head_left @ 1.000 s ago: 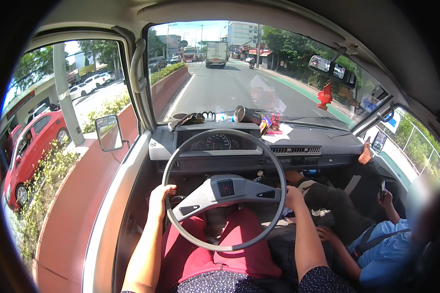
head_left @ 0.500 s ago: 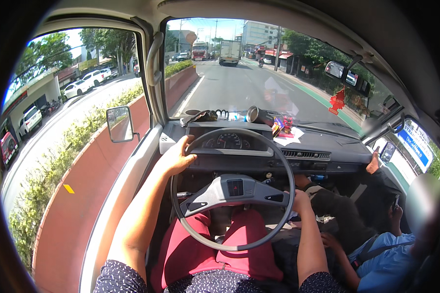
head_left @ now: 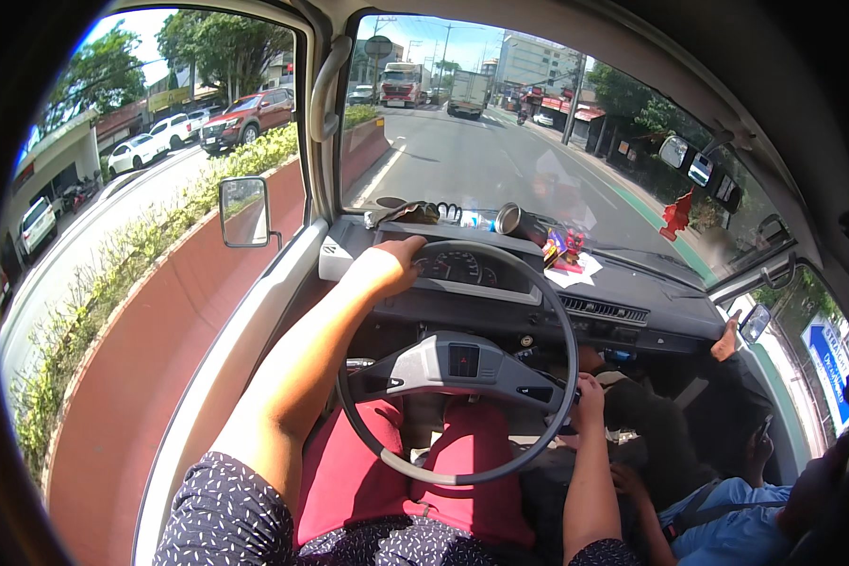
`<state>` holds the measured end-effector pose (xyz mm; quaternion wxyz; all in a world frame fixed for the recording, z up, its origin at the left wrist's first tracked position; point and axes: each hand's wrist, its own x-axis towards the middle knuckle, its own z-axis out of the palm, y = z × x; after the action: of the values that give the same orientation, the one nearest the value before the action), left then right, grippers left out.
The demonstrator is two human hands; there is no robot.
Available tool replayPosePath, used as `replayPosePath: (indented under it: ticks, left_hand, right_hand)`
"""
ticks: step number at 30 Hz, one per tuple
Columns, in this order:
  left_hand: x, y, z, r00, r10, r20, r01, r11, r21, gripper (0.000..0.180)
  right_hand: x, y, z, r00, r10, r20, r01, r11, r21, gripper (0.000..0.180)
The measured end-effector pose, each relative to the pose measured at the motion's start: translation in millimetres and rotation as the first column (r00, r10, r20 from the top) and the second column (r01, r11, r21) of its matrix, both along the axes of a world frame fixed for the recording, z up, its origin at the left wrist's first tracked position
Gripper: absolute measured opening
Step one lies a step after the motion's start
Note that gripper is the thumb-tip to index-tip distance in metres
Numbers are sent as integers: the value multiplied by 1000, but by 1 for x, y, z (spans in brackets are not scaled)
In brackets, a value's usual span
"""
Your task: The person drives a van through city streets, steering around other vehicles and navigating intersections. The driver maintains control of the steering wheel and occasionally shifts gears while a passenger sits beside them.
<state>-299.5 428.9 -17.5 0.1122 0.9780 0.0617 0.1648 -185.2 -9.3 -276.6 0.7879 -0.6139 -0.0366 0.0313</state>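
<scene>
1. My left hand point(head_left: 393, 261) grips the top of the steering wheel point(head_left: 457, 363), fingers curled.
2. My right hand point(head_left: 590, 394) clasps its right rim.
3. Driving under way; road ahead point(head_left: 472, 160) remains.

Steering wheel point(head_left: 457, 363) matt grey plastic; shorts point(head_left: 387, 472) red cloth.

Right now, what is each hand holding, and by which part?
Both hold the steering wheel. The left hand grips the top of its rim, left of centre; the right hand grips the rim at its right side, by the spoke.
</scene>
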Motion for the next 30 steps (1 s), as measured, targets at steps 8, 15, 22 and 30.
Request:
replayPosePath:
  ticks: [8, 15, 22, 30]
  left_hand:
    - [-1, 2, -2, 1000, 17, 5, -17, 999, -38, 52]
    - [-3, 1, 2, 999, 43, -9, -43, 999, -33, 49]
    - [0, -1, 5, 996, 57, -66, -62, 995, -76, 49]
    - [-1, 2, 11, 995, 26, -95, -40, 989, -144, 54]
  right_hand:
    - [-22, 15, -4, 957, 180, -229, 21, 742, 670, 56]
    - [-42, 49, 71, 975, 47, -216, 115, 727, 677, 59]
    - [3, 45, 83, 928, 104, -358, 175, 726, 665, 44]
    - [25, 40, 77, 935, 154, -318, 81, 783, 616, 39]
